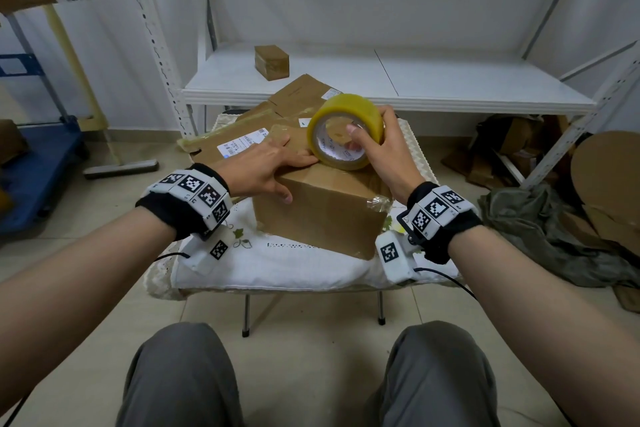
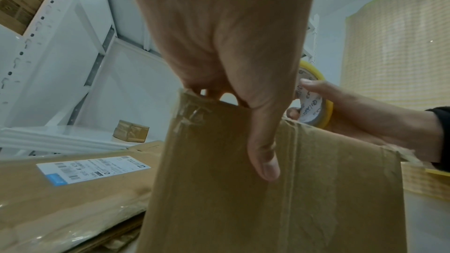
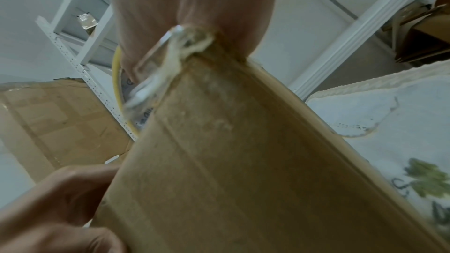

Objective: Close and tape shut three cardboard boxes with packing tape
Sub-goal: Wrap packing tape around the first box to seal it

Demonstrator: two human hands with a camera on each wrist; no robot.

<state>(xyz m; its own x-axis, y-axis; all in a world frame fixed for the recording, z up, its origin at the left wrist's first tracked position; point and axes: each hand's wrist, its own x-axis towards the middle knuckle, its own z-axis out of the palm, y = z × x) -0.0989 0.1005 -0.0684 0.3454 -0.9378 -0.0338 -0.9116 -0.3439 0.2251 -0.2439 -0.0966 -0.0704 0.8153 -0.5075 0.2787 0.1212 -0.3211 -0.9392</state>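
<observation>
A brown cardboard box (image 1: 322,211) (image 2: 268,189) (image 3: 231,161) sits on a small cloth-covered table (image 1: 277,270). My left hand (image 1: 266,166) (image 2: 231,45) lies flat on the box top, fingers straight, thumb down its near side. My right hand (image 1: 374,146) grips a yellow roll of packing tape (image 1: 346,130) (image 2: 314,99), thumb through the core, roll resting on the box's far top edge. In the right wrist view the box hides most of the roll, a yellow edge (image 3: 116,76) shows. A small taped box (image 1: 272,62) stands on the white shelf (image 1: 415,83).
Flattened cardboard sheets with shipping labels (image 1: 242,142) lie behind the box. White metal shelving uprights (image 1: 152,38) stand left and right. A blue cart (image 1: 34,170) is at left, cardboard scraps and grey cloth (image 1: 554,229) at right. My knees are below the table.
</observation>
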